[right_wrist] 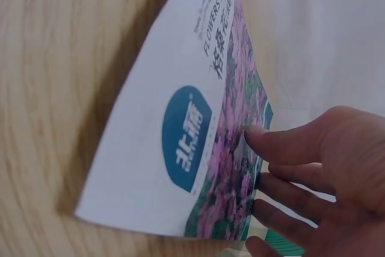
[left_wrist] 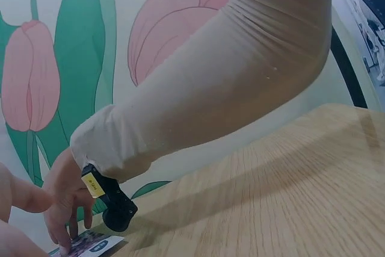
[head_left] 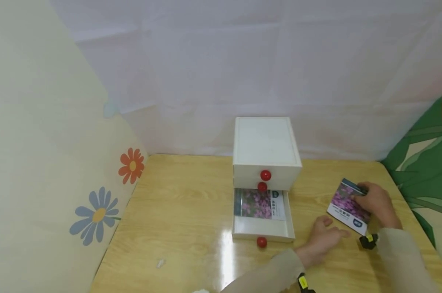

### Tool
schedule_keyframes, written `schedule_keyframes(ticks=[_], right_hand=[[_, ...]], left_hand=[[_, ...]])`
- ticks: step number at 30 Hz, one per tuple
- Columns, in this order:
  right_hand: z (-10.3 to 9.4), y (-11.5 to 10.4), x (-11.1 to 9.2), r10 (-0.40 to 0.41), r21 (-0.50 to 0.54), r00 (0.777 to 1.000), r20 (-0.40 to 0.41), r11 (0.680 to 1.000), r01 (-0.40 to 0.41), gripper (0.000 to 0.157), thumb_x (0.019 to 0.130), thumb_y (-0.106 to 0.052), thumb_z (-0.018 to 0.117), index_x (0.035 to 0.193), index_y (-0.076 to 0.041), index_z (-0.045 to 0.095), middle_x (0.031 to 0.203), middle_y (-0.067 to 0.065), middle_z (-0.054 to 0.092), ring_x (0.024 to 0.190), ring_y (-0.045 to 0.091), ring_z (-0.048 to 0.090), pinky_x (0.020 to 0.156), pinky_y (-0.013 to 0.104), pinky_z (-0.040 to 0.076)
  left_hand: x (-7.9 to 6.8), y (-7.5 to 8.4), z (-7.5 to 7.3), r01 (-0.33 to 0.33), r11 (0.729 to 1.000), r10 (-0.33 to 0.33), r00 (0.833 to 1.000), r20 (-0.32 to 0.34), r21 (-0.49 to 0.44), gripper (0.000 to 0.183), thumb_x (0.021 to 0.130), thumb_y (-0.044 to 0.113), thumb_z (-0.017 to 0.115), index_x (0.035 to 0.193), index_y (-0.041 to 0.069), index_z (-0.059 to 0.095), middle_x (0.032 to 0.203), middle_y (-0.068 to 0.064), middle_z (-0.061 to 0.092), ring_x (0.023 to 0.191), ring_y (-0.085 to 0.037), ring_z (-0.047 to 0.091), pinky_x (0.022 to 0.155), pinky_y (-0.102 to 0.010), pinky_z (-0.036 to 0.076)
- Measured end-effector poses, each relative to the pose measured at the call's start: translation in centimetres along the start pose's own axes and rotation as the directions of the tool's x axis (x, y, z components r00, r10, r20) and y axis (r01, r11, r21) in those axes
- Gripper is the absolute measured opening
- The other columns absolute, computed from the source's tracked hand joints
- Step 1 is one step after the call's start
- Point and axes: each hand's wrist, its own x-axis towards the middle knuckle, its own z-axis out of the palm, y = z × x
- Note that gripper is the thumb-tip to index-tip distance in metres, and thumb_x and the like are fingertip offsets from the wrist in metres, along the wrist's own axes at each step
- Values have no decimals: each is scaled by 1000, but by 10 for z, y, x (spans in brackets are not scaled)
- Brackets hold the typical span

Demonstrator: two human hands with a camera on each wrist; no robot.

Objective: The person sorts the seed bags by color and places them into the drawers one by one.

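Note:
A flower seed packet point(head_left: 347, 203) with pink blossoms lies tilted at the right of the table. My right hand point(head_left: 377, 203) pinches its right edge, thumb on the printed face and fingers along the edge and behind, as the packet point(right_wrist: 162, 167) shows in the right wrist view. Close to the packet's lower left corner is my left hand point(head_left: 322, 239), its fingers loosely bent and holding nothing. Another flower packet point(head_left: 257, 204) lies in the pulled-out bottom drawer point(head_left: 261, 227) of a small white cabinet point(head_left: 266, 140).
Red round knobs, such as the top knob point(head_left: 265, 175), stick out from the drawer fronts; the upper drawers are closed. A small pale scrap point(head_left: 160, 263) lies on the wooden table point(head_left: 184, 203). A white cloth point(head_left: 206, 73) hangs behind, with flower-painted walls at both sides.

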Motion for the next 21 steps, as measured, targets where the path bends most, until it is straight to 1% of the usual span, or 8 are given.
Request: schedule_keyframes(ticks=[6,9,12,14,17,19,21], right_hand=[[4,2,-3,16,4,1000,-23,1000,-16,63,96,-14,71,141,20,43,134,50,47,114,63,52,93,76,49],[5,4,-3,2,2,1000,-30,1000,-2,63,96,-15,71,141,20,44,134,50,48,113,62,53,90,74,50],[7,6,-5,-18,-7,999,-35,1000,18,63,96,-15,71,140,20,44,132,50,49,110,61,55,87,73,51],[8,7,-6,-32,-14,999,-39,999,31,62,95,-15,71,139,20,45,131,50,50,109,61,56,85,72,52],[11,7,-8,-40,-20,998,-44,999,39,62,95,-15,72,139,20,45,131,50,50,108,61,56,85,73,51],[12,6,-9,-46,-25,998,-49,999,45,62,95,-15,72,138,20,46,131,50,50,110,62,55,87,73,51],[13,4,-9,-49,-28,997,-51,998,48,62,95,-15,72,138,20,46,132,50,50,111,63,54,88,74,50]], left_hand=[[6,-3,1,-1,1000,1,1000,11,1,60,72,8,87,125,21,61,121,6,61,108,-18,66,101,-41,61],[6,-2,2,-7,1000,7,1000,5,-4,60,71,7,87,124,21,62,121,5,62,107,-18,65,102,-41,60],[7,-2,2,6,1000,-6,1000,4,-15,61,71,6,88,124,21,63,120,5,62,109,-17,64,101,-39,61],[7,-1,3,14,999,-13,1000,9,-51,62,72,2,88,127,17,62,121,1,62,109,-19,63,99,-40,62],[8,-3,3,29,995,-29,1000,3,-91,64,71,-2,87,127,16,62,120,-1,62,104,-19,64,93,-37,64],[10,-4,3,29,991,-30,1000,-5,-133,65,69,-6,86,126,15,61,118,-2,62,100,-20,64,88,-37,65],[12,-7,5,17,988,-21,999,-27,-156,66,67,-9,85,123,15,61,113,-1,64,95,-18,64,83,-33,64]])
